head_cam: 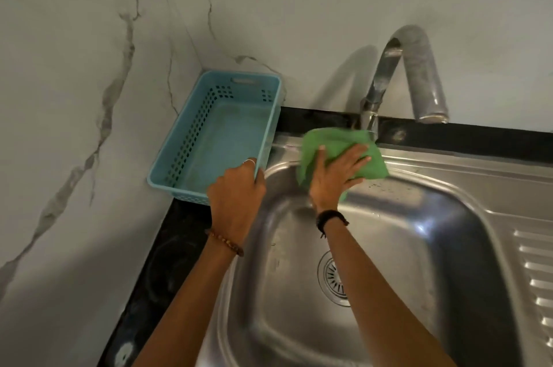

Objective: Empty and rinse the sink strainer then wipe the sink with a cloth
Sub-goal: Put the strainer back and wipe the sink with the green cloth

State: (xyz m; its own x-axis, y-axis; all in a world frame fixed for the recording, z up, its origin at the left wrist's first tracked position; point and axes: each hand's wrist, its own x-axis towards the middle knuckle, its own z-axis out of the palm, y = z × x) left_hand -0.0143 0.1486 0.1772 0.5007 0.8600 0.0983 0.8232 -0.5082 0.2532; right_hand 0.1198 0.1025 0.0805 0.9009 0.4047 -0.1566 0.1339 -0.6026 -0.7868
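Observation:
A steel sink point(404, 247) fills the lower right. Its round strainer point(333, 277) sits in the drain at the basin bottom, partly hidden by my right forearm. A green cloth point(338, 142) lies on the sink's back rim near the tap base. My right hand point(335, 175) presses flat on the cloth with fingers spread. My left hand point(236, 193) grips the near right corner of a light blue plastic basket point(227, 133) beside the sink's left edge.
A curved chrome tap point(413, 67) rises behind the sink at the wall. Marble-look walls meet in the corner behind the basket. A black counter point(167, 262) runs along the left. The ribbed drainboard point(535, 277) lies at the right.

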